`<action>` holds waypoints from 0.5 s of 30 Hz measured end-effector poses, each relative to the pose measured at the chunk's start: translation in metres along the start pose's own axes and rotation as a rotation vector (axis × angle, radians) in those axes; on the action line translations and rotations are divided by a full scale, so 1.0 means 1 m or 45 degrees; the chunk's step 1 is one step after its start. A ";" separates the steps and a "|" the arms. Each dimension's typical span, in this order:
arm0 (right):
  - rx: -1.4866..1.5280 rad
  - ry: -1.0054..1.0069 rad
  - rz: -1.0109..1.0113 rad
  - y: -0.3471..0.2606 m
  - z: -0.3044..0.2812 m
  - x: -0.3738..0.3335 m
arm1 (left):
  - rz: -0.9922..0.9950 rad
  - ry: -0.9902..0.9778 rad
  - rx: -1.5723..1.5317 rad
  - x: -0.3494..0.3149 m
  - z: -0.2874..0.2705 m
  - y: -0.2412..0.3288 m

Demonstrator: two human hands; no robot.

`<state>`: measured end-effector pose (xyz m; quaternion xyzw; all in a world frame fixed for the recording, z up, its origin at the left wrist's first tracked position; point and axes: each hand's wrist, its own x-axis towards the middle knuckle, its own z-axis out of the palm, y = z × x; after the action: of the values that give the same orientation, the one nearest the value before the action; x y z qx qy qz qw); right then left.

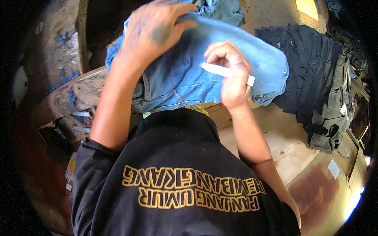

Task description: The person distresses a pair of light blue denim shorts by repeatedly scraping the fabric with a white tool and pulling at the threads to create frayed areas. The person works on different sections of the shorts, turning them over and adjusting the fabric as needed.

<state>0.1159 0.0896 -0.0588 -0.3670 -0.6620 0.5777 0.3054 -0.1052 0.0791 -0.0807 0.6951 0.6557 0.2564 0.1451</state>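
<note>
Denim, pale blue: a pair of jeans (197, 67) lies bunched on a round wooden table (283, 145) right in front of the person.

Their left hand (155, 27) is spread flat over the far end of the jeans, fingers curled over the edge and pressing down. Their right hand (230, 74) is closed around a white chalk stick (227, 72), whose tip touches the cloth near the middle. A heap of dark garments (315, 70) sits to the right, just beside the jeans. The person wears a black shirt (177, 177) with yellow lettering.

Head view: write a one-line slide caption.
Left hand presses down light blue jeans while right hand holds a white marking stick against the denim.
</note>
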 end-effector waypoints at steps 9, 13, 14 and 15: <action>-0.972 -0.449 -0.428 -0.020 -0.026 0.012 | -0.210 0.148 0.073 -0.076 -0.028 0.071; -1.024 -0.429 -0.557 -0.016 -0.039 0.003 | -0.067 0.248 0.155 -0.094 -0.012 0.068; -0.991 -0.383 -0.581 -0.018 -0.042 0.003 | -0.050 0.244 0.181 -0.095 -0.014 0.067; -0.959 -0.338 -0.605 -0.019 -0.045 0.003 | -0.045 0.215 0.208 -0.094 -0.017 0.066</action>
<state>0.1491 0.1151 -0.0330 -0.2134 -0.9248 0.2532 0.1874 -0.0602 -0.0226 -0.0470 0.6690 0.6964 0.2572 0.0368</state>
